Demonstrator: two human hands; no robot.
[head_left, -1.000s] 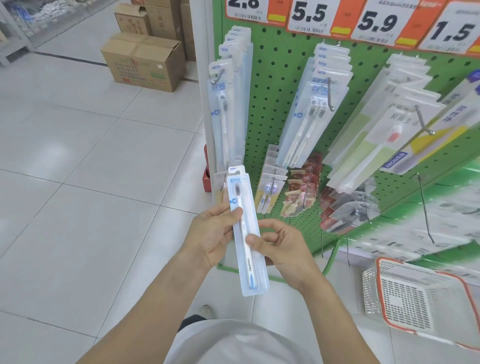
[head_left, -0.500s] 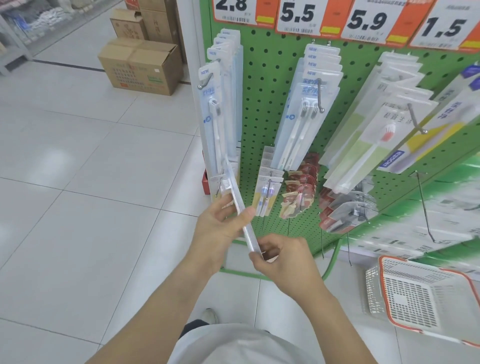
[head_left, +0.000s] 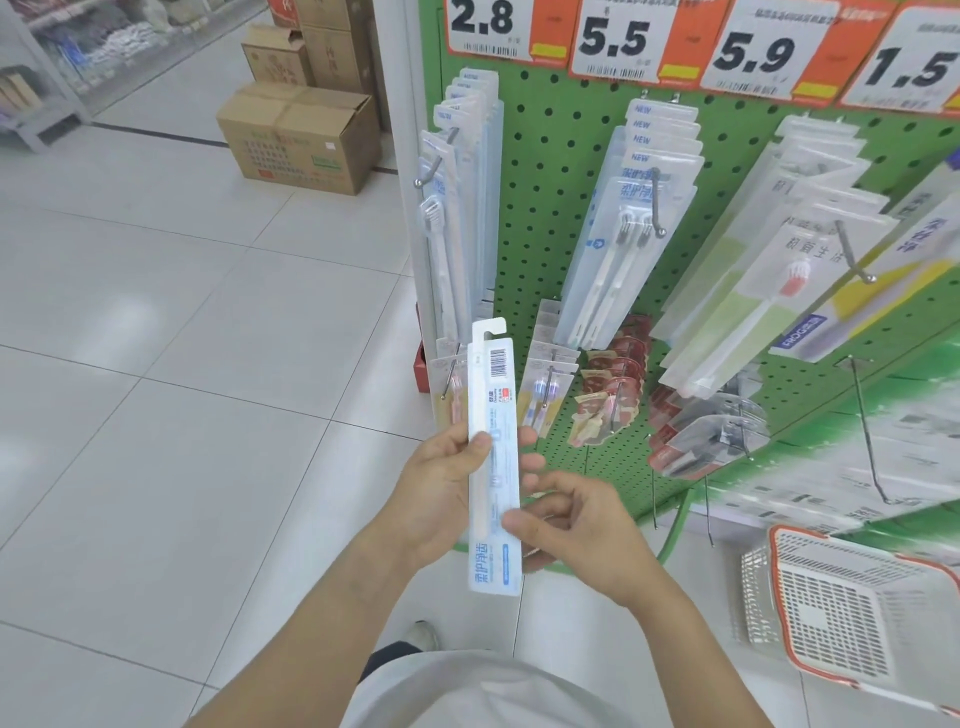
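Observation:
A long white and blue toothbrush pack (head_left: 493, 410) stands upright in front of me, its back with the barcode facing me. My left hand (head_left: 441, 488) grips its middle, thumb on the near face and fingers behind. My right hand (head_left: 576, 525) pinches the pack's lower right edge between thumb and fingers. The pack is held in the air in front of a green pegboard (head_left: 545, 171) hung with more toothbrush packs (head_left: 628, 228).
Price tags (head_left: 613, 39) line the top of the pegboard. Bare metal hooks (head_left: 867, 431) stick out at the right. A white and orange shopping basket (head_left: 852, 608) sits low at the right. Cardboard boxes (head_left: 298, 137) stand on the tiled floor (head_left: 171, 364) at the back left.
The pack has been turned over between both hands: first its front showed, then its edge, and now its back with the barcode faces me. It also stands more upright.

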